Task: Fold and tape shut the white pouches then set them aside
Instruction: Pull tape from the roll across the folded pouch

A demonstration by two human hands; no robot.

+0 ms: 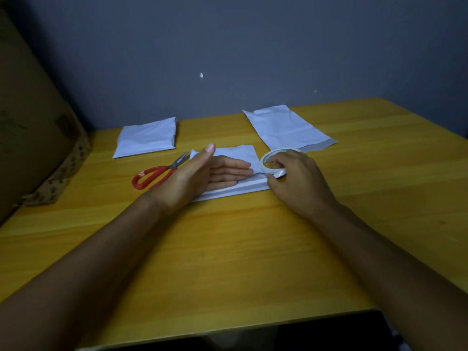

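A folded white pouch lies in the middle of the wooden table. My left hand presses flat on it with straight fingers, thumb raised. My right hand grips a roll of clear tape at the pouch's right edge, fingers curled through and around the ring. A folded white pouch lies at the back left. An unfolded white pouch lies at the back right.
Red-handled scissors lie shut just left of my left hand. A large cardboard box stands along the table's left side. A grey wall rises behind the table.
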